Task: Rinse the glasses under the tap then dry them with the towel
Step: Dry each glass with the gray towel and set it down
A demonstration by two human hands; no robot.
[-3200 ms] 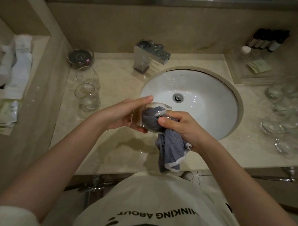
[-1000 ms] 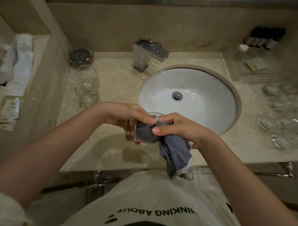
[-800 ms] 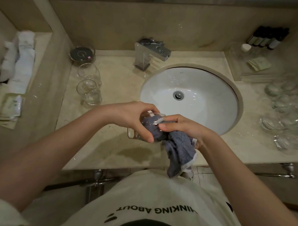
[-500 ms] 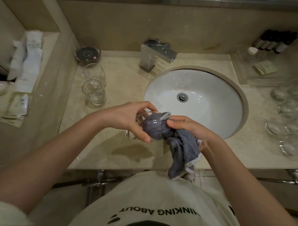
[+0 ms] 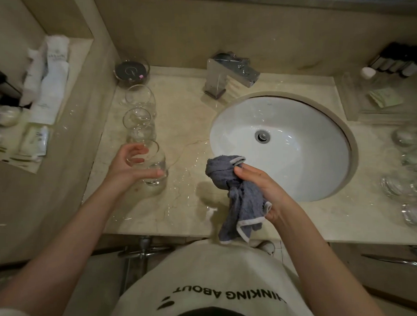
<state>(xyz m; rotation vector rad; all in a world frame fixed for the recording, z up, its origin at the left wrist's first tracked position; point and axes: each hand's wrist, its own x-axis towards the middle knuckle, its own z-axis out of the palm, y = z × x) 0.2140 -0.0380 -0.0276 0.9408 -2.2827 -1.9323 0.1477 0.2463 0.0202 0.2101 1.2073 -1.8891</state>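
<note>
Left hand (image 5: 130, 167) wraps the dried glass (image 5: 153, 167) from its left side, fingers curled over the rim and thumb along the wall, with the base at or just above the bench (image 5: 185, 125) — contact there is hard to judge. That glass stands upright, long axis vertical, mouth up, at the near end of a row: two more upright glasses (image 5: 139, 113) sit just behind it, running back toward a dark dish (image 5: 131, 70) by the wall. Right hand (image 5: 258, 182) grasps the grey towel (image 5: 237, 194), bunched at the top and hanging off the bench's front edge beside the sink (image 5: 285, 145).

To finish this step well, I would lower the glass straight down, keep it clear of the neighbour behind so the two do not knock, and let go only once the base sits flat. The bench near the sink shows splashes of water, so a spot to the left, away from them, would keep the base dry. Fingers over the rim may leave marks on a freshly wiped glass; holding lower on the wall would be kinder.

Further out, the tap (image 5: 228, 74) stands behind the sink with no stream visible, and a blurred cluster of other glasses (image 5: 413, 174) lies on the right of the bench, probably still to be rinsed.
</note>
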